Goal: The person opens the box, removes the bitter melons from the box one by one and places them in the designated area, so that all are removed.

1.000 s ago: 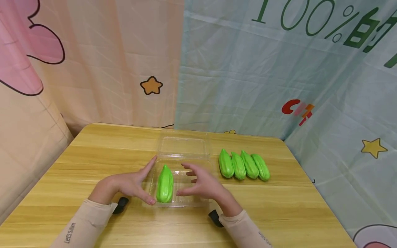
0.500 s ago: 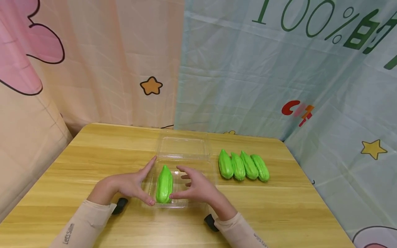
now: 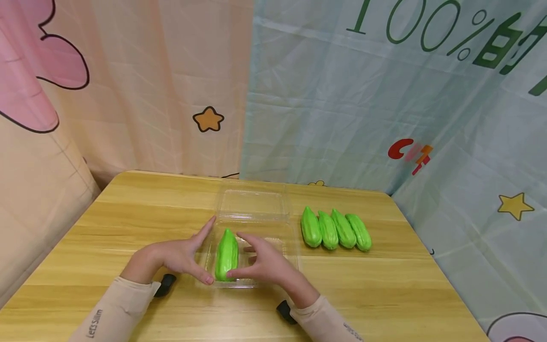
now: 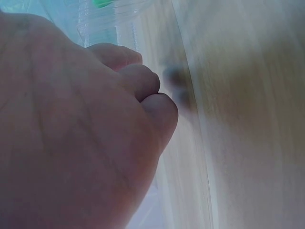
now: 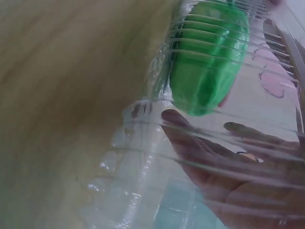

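Observation:
A clear plastic clamshell box (image 3: 292,247) stands with its lid (image 3: 252,202) laid back. Inside, along the left wall, lies one bright green ridged gourd (image 3: 227,256), its pointed tip away from me. My left hand (image 3: 181,256) spans the box's left side, index finger at the back corner and thumb near the front corner. My right hand (image 3: 269,261) hovers over the box, its thumb tip overlapping the gourd's blunt end and its fingers stretched toward the gourd's right side. The right wrist view shows these fingers through the ribbed plastic, close to the gourd (image 5: 207,62).
Several more green gourds (image 3: 335,229) lie side by side on the wooden table (image 3: 384,294), right of the box. Printed curtains (image 3: 325,109) hang behind the table's back edge. Black wrist devices (image 3: 165,285) sit at both sleeves.
My right hand has moved left across the box toward the gourd, its thumb now at the gourd's near end. The left hand, box and gourds have stayed in place.

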The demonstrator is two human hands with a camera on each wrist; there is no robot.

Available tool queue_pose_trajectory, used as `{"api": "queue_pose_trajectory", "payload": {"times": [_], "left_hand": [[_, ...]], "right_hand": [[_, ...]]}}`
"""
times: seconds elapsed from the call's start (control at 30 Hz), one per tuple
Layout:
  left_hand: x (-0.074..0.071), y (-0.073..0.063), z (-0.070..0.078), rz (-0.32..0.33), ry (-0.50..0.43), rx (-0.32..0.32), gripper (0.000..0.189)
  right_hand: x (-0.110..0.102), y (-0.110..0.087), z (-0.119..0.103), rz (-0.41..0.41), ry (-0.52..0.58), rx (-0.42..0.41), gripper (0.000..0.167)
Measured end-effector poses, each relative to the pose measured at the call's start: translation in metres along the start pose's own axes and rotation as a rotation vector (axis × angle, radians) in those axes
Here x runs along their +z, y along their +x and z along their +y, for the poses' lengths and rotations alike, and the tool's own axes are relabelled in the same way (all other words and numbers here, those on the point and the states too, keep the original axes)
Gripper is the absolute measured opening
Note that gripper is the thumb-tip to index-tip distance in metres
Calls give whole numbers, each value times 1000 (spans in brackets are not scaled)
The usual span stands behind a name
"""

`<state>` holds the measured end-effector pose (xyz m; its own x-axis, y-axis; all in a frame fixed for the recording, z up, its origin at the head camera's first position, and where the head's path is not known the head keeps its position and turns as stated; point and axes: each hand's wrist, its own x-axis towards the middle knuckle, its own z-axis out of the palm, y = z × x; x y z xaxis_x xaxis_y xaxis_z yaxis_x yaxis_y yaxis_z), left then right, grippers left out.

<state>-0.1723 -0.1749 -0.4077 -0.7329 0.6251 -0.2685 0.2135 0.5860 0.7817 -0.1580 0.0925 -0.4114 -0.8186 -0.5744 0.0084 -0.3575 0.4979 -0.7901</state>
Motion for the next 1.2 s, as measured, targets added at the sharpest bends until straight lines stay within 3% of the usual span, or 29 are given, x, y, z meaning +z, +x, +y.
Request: {"api": "queue_pose_trajectory", "payload": {"times": [0.53,0.97,1.2], "left_hand": [[0,-2,3,-6,-6,8,145],[0,0,2,-12,-4,12,144],[1,1,-1,-14,-3,22,144]], "right_hand": [[10,7,1,-33,-103,-120,94],[14,8,-2,-62,-122,-93,86],[14,6,0,-36,-145,-87,84]]}}
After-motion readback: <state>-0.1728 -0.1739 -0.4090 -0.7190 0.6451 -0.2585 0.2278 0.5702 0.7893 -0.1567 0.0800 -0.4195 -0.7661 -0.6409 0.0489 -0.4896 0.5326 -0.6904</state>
